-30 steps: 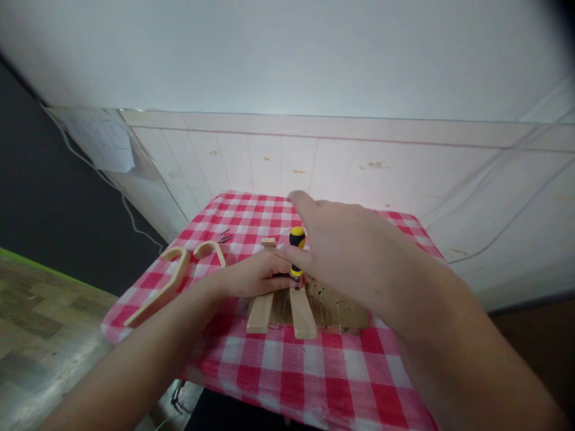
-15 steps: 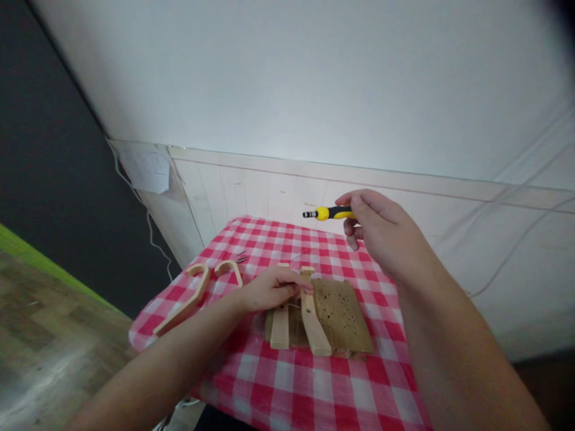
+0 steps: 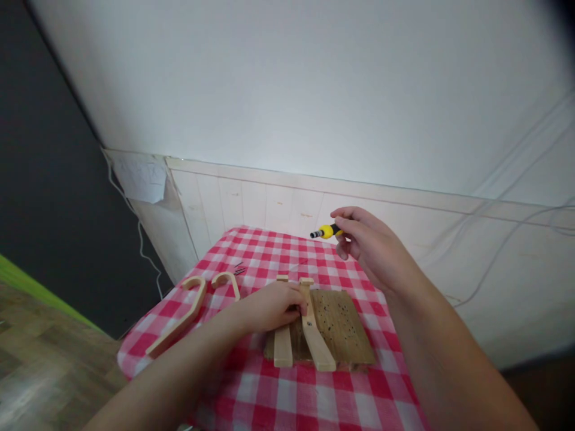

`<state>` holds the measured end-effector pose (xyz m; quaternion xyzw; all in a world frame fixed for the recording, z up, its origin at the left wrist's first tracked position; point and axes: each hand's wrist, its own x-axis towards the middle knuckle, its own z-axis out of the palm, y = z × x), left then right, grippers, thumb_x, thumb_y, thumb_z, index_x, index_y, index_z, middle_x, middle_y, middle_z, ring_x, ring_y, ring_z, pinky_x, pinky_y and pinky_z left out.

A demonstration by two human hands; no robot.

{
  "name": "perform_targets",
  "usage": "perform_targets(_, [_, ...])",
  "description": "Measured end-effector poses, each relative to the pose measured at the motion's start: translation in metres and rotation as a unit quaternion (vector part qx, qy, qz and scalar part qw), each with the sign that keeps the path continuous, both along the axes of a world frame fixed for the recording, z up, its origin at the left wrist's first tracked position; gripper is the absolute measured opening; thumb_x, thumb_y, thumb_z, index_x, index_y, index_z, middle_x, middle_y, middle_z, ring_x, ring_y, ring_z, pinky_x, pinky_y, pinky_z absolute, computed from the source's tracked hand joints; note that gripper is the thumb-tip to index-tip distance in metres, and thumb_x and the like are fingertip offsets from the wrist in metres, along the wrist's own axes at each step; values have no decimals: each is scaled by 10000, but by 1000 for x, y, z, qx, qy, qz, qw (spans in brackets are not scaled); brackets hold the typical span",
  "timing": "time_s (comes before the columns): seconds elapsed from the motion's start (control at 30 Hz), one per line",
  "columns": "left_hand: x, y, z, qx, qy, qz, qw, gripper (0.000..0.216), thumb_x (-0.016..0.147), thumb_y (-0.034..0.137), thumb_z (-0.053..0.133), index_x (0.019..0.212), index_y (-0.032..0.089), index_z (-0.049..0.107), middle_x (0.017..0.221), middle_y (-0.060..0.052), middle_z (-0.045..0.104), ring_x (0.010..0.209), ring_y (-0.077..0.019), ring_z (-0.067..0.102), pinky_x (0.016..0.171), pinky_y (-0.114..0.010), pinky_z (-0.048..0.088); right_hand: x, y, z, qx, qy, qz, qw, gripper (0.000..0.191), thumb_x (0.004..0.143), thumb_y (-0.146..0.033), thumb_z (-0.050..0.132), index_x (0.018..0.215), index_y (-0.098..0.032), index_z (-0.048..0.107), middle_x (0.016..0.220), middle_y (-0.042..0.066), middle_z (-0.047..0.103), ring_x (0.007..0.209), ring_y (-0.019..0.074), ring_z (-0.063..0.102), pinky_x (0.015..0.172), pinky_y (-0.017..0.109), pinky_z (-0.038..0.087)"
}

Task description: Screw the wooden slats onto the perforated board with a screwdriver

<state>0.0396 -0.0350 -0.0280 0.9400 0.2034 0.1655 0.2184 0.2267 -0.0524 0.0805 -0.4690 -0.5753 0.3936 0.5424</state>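
Observation:
My right hand (image 3: 371, 245) holds a yellow and black screwdriver (image 3: 326, 231) in the air above the back of the table, its metal socket end pointing left. No bit shows in that end. My left hand (image 3: 274, 305) is low over a brown wooden board (image 3: 344, 323) full of small holes. Its fingers close on the right of two pale bent wooden pieces, the right wooden piece (image 3: 318, 347), which has a dark screw or hole partway along. The left wooden piece (image 3: 283, 350) lies beneath that hand, partly covered.
Two hook-shaped wooden pieces lie at the left: a long one (image 3: 191, 314) and another (image 3: 231, 280) partly hidden by my forearm. Several thin screws (image 3: 240, 271) lie behind them. A checked red-and-white cloth (image 3: 309, 398) covers the table, which stands by a white panelled wall (image 3: 256, 200).
The view has tilted slightly up. My right hand has come a little lower and left, covering more of the screwdriver handle. My left fingers have shifted slightly down the right wooden piece.

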Motion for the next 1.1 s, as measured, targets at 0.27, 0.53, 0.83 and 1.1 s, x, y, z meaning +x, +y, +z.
perform_targets(0.27, [-2, -1, 8, -26, -9, -91, 996, 233, 828, -20, 492, 841, 154, 646, 940, -51, 653, 861, -149, 610, 804, -255, 484, -7, 3, -6, 2, 3, 27, 1000, 207, 821, -316, 591, 982, -197, 539, 749, -44, 501, 521, 67, 453, 462, 215, 352])
perform_targets(0.53, [-10, 1, 8, -82, -74, -69, 992, 127, 889, 88, 527, 867, 156, 633, 946, -55, 618, 874, -141, 589, 811, -260, 481, -10, 15, -16, 1, 16, 12, 1000, 166, 815, -299, 605, 939, -203, 552, 741, -42, 527, 515, 66, 459, 452, 212, 347])
perform_targets(0.83, [-13, 0, 2, -117, -141, -55, 981, 82, 894, 165, 576, 882, 156, 657, 956, -61, 635, 895, -140, 604, 813, -263, 489, -5, 20, -17, 9, 42, 11, 999, 156, 786, -287, 624, 898, -207, 551, 772, -18, 548, 531, 76, 460, 442, 221, 362])
perform_targets(1.1, [-16, -5, 2, -261, -218, -40, 940, 114, 871, 171, 618, 951, 171, 700, 998, -69, 656, 917, -139, 624, 819, -255, 498, 4, 28, -20, -30, -25, 29, 999, 357, 740, -282, 687, 1068, -174, 596, 698, -29, 541, 527, 79, 485, 499, 231, 379])
